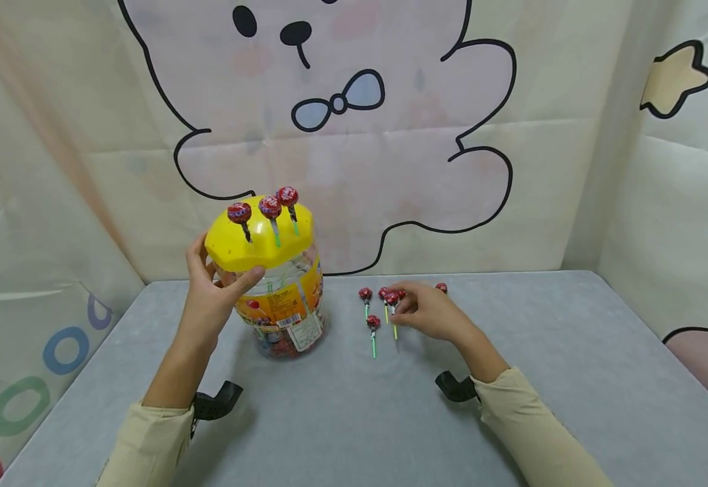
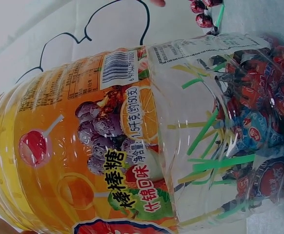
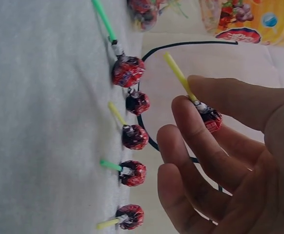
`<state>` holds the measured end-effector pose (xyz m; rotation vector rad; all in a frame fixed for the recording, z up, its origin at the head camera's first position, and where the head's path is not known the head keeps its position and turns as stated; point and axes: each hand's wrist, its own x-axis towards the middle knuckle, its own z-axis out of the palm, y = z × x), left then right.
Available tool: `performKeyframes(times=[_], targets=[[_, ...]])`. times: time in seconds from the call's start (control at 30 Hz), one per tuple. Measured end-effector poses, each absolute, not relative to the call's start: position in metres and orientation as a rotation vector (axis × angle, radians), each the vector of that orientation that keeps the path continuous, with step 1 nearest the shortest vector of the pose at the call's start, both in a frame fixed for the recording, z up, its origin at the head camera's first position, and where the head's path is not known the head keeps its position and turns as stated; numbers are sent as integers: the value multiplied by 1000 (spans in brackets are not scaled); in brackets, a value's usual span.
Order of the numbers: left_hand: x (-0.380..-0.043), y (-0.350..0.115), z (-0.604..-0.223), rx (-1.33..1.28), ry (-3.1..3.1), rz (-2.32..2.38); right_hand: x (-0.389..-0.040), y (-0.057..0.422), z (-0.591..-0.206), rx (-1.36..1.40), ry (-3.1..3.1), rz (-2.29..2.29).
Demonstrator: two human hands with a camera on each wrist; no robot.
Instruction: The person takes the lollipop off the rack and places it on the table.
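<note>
Right hand: your right hand (image 1: 431, 314) pinches the held lollipop (image 3: 212, 120) between thumb and forefinger, close under the candy.
Held lollipop: it is in your right fingers, off the table (image 1: 354, 419), beside the loose lollipops (image 3: 135, 138).
Stick axis: in the right wrist view the yellow stick (image 3: 175, 70) runs out past your fingertips, its end free, while the candy sits on the palm side; how steeply it leans you cannot tell.
Lid: the yellow lid (image 1: 261, 251) lies to the left of your right pinch and looks higher, well apart from it.
Standing lollipops: three (image 1: 270, 207) stand in the lid, sticks down and candy up.
Left hand: your left hand (image 1: 214, 294) is the nearer to the lid and grips the jar (image 1: 279, 297) from its left, thumb across the front.
</note>
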<state>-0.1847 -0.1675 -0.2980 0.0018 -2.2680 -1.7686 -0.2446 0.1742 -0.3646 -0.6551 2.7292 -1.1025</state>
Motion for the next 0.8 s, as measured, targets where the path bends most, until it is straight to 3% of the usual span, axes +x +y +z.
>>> performKeyframes(times=[0.8], targets=[[-184, -166, -297, -10, -2254, -1782, -252, 170, -389, -560, 2721, -859]])
